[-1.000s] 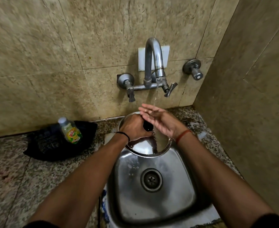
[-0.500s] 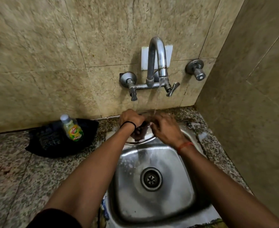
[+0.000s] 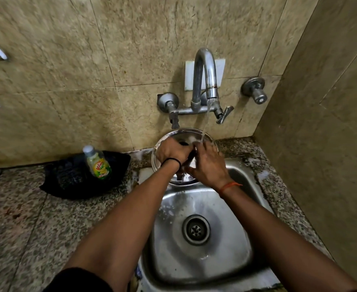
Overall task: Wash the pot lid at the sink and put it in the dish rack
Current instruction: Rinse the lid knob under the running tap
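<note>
Head view: pot lid (image 3: 189, 134) tilted up over back edge of steel sink (image 3: 198, 245) under running tap (image 3: 205, 81), left hand (image 3: 171, 152) clenched on its dark knob, right hand (image 3: 208, 165) spread flat against lid, soap bottle (image 3: 97, 163) on granite surface (image 3: 26, 218) at left.

dim warm light | glare on sink (image 3: 232, 258) steel | hands motion-blurred | edges bowed by wide-angle lens

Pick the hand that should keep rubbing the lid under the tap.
Right. The left hand grips the lid's knob, steadying it; the right hand lies flat on the lid near the water stream.
</note>
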